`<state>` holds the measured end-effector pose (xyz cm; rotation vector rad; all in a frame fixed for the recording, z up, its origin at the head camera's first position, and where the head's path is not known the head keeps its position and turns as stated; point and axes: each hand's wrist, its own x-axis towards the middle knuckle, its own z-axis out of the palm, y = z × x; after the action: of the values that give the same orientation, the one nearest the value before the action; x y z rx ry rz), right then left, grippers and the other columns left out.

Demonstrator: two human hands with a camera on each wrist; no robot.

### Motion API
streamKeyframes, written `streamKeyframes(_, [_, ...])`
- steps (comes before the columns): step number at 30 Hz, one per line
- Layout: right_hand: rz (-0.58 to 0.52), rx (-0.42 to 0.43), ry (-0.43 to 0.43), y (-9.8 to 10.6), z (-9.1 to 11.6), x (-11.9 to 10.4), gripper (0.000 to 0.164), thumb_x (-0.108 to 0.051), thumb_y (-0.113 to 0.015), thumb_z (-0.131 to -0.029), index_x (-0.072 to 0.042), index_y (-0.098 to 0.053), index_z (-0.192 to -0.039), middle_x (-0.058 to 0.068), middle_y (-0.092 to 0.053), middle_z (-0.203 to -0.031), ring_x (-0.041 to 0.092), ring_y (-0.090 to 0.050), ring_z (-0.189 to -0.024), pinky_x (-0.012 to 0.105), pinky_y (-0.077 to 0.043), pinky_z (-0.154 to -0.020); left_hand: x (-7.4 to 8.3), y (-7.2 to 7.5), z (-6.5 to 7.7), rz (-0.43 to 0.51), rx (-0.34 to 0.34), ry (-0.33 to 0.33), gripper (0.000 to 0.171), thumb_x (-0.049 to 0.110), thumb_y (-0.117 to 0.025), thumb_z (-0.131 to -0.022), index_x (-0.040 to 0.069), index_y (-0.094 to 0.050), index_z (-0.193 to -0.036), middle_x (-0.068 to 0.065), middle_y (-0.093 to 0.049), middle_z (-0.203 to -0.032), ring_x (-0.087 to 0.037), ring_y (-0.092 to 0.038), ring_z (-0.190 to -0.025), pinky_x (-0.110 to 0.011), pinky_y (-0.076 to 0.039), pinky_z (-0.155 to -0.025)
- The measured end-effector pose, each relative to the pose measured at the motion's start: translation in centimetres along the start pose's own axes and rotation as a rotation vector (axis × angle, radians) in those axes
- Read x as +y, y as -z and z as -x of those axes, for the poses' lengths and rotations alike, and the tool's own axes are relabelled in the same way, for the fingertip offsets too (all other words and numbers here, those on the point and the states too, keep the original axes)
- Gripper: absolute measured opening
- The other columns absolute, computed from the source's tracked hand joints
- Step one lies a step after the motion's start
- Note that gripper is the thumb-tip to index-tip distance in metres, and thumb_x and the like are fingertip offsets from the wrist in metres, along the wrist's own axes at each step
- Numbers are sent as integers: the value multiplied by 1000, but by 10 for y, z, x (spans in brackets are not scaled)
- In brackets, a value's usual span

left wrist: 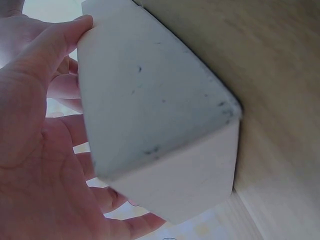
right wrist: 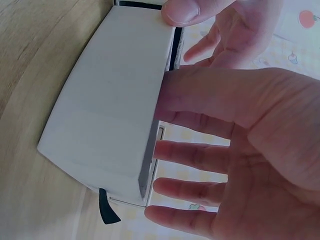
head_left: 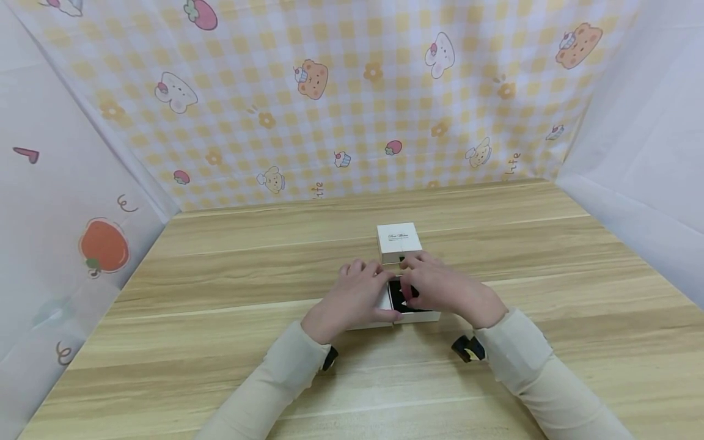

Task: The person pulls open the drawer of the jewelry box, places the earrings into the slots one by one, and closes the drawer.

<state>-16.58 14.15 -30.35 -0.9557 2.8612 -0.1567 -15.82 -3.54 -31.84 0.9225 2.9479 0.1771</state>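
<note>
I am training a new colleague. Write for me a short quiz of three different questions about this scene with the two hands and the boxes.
1. True or false: the left hand holds the white box at its side.
2. Which lies farther from the person: (a) the small lid with printed text, or (b) the box under the hands?
3. Fill in: the inside of the box, seen between the hands, is ____ in colour.

Key
1. True. In the left wrist view, thumb and fingers wrap the box.
2. (a). It rests on the wooden table, just beyond the right hand.
3. Black.
</note>
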Motion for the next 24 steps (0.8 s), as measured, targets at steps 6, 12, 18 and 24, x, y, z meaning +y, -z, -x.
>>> streamKeyframes(6, [9, 34, 20, 7, 2, 3, 11, -14, -74, -76, -14, -64, -74, 16, -56, -122, 38, -49, -112, 49, -44, -91, 0, 0, 0, -12, -1, 2, 73, 64, -62, -75, 20, -52, -132, -1, -53, -120, -25, -44, -111, -48, -34, -100])
streamKeyframes(12, [-65, 10, -15, 16, 5, 10, 16, -7, -68, -80, -9, -62, -94, 14, -59, -113, 33, -53, -105, 44, -47, -86, -1, 0, 0, 1, -10, 3, 74, 63, -62, -75, 19, -50, -134, -1, -52, -122, -26, -44, -113, -49, -32, -101])
streamKeyframes(18, [-187, -70, -91, 26, 11, 14, 43, -2, -61, -79, -2, -52, -121, 18, -54, -122, 28, -51, -104, 43, -45, -86, -2, 0, 1, 22, -20, 2, 76, 64, -62, -76, 19, -48, -135, -2, -51, -126, -27, -43, -116, -50, -30, -103])
streamKeyframes(24, [-248, -121, -149, 27, 16, 18, 60, -15, -68, -82, -1, -42, -134, 22, -46, -134, 37, -45, -121, 51, -41, -96, -4, 2, 1, 44, -46, -3, 83, 66, -60, -76, 17, -40, -141, -6, -45, -138, -31, -40, -125, -52, -29, -105])
